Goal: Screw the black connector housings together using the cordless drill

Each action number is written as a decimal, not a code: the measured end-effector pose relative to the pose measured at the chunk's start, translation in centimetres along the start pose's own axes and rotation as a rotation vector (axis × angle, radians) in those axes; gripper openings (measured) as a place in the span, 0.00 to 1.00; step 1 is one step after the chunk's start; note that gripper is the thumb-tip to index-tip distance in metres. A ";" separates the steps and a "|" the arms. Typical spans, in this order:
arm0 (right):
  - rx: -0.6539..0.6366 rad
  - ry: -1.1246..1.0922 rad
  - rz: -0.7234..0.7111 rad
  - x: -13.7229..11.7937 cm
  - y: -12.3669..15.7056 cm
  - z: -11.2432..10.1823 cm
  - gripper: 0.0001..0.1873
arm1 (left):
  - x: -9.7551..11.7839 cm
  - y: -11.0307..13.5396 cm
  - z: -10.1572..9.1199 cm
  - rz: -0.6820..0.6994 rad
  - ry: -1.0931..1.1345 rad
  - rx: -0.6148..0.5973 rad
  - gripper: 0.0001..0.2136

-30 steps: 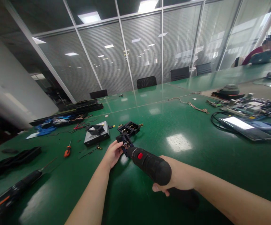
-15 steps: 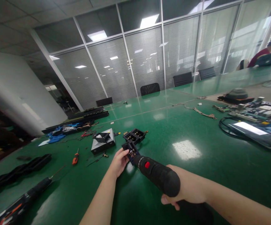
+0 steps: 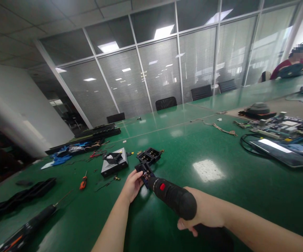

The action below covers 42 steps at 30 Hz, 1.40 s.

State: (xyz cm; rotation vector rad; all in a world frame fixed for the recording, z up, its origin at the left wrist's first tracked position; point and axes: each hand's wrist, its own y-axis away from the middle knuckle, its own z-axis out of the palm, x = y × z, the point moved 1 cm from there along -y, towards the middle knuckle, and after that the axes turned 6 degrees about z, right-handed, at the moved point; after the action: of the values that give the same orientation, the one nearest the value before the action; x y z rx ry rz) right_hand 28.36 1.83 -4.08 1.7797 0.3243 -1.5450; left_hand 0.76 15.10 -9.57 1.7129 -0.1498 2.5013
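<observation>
My right hand [image 3: 193, 210] is wrapped round the handle of a black cordless drill [image 3: 174, 196] with a red button. The drill's nose points away and left, at a small black box-shaped housing [image 3: 142, 171] with coppery metal parts inside. Its tip is hidden behind its body, so contact cannot be made out. My left hand [image 3: 133, 183] grips the near left side of that housing, thumb on its rim. Just beyond stand two joined black square compartments [image 3: 149, 155] with brass-coloured pieces inside.
Left of my hands are a grey metal box [image 3: 114, 162] with a black bracket on it, an orange screwdriver [image 3: 83, 182] and a long electric tool [image 3: 33, 224]. Circuit boards [image 3: 285, 126] and a flat dark device [image 3: 282, 152] lie at right. A person sits at the far right.
The camera view has shifted slightly. Both hands keep their grip, and the drill stays at the black housing with little visible movement.
</observation>
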 end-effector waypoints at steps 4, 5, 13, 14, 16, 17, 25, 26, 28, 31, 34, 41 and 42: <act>0.006 -0.022 -0.002 0.0 0.0 0.0 0.18 | -0.1 0.0 -0.1 0.002 0.003 0.002 0.15; 0.008 -0.021 -0.004 -0.1 0.0 0.0 0.18 | -0.1 0.0 -0.2 0.001 0.002 0.005 0.15; -0.004 -0.040 0.013 0.2 -0.2 0.2 0.17 | -0.1 0.1 -0.2 0.009 -0.005 0.033 0.16; -0.002 -0.036 0.016 0.3 -0.2 0.1 0.17 | -0.1 0.1 -0.2 0.009 -0.005 0.037 0.16; 0.012 -0.037 0.032 0.4 -0.3 0.1 0.15 | -0.2 0.1 -0.2 0.017 -0.008 0.042 0.15; 0.018 -0.040 0.039 0.5 -0.3 0.0 0.15 | -0.3 0.2 -0.2 0.023 -0.007 0.043 0.15; 0.000 -0.100 0.004 1.3 -0.9 -0.3 0.17 | -0.4 0.2 -0.3 0.035 -0.013 0.053 0.15; 0.000 -0.096 0.006 1.3 -0.9 -0.3 0.17 | -0.4 0.2 -0.3 0.031 -0.020 0.051 0.15; -0.005 -0.081 0.008 1.1 -0.9 -0.3 0.16 | -0.2 0.2 -0.3 0.023 -0.032 0.050 0.14; -0.011 -0.064 -0.004 0.8 -0.7 -0.2 0.16 | -0.1 0.1 -0.2 0.013 -0.043 0.048 0.15; -0.012 -0.065 -0.001 0.6 -0.5 -0.3 0.17 | 0.0 0.0 -0.2 0.005 -0.042 0.043 0.15; -0.024 -0.078 0.017 0.8 -0.4 -0.5 0.20 | 0.0 0.1 -0.1 -0.004 -0.031 0.039 0.16; -0.026 -0.088 0.013 0.8 -0.4 -0.5 0.20 | 0.1 0.1 0.0 -0.004 -0.028 0.038 0.16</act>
State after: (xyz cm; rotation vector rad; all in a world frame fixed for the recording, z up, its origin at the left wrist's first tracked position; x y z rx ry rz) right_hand 28.65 2.20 -4.99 1.6852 0.2880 -1.5981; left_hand 0.70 14.99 -9.53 1.7618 -0.1018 2.4937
